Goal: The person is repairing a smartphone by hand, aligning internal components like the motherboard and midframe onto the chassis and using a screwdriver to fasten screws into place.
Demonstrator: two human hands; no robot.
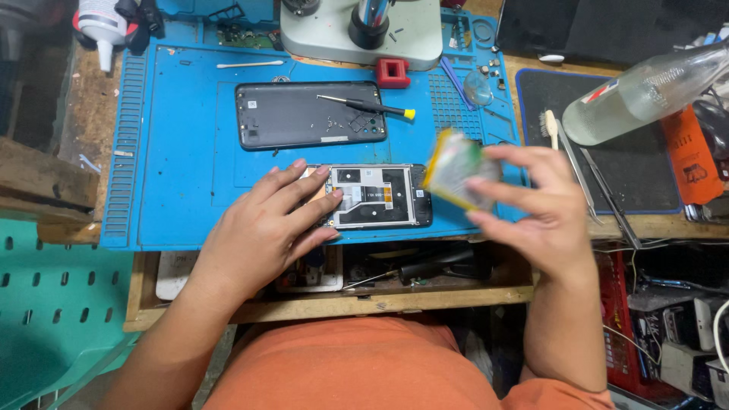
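Head view of a phone repair in progress on a wooden table (pixel 91 99) covered by a blue silicone work mat (pixel 182 175). The left hand (pixel 262 224) is lying flat, fingers spread and gripping nothing, pressing on the left end of an opened black smartphone chassis (pixel 376 197), which is resting on the near edge of the mat with its silver inner plate exposed. The right hand (pixel 543 201) is hovering just right of the chassis, pinching between thumb and fingertips a thin, flat battery pack with a yellow edge (pixel 456 167); the pack is raised off the mat and motion-blurred.

Farther away on the mat, a dark grey plastic back cover (pixel 304 115) is lying inner side up, with a black screwdriver with a yellow cap (pixel 372 107) resting across its right part. A small red block (pixel 393 73) is sitting just beyond it, near the grey base of a microscope stand (pixel 357 38). To the right, a clear glass bottle (pixel 645 91) is lying tilted over a black mat (pixel 638 167), beside metal tweezers (pixel 600 186). A white squeeze bottle (pixel 102 26) is standing at the far left.
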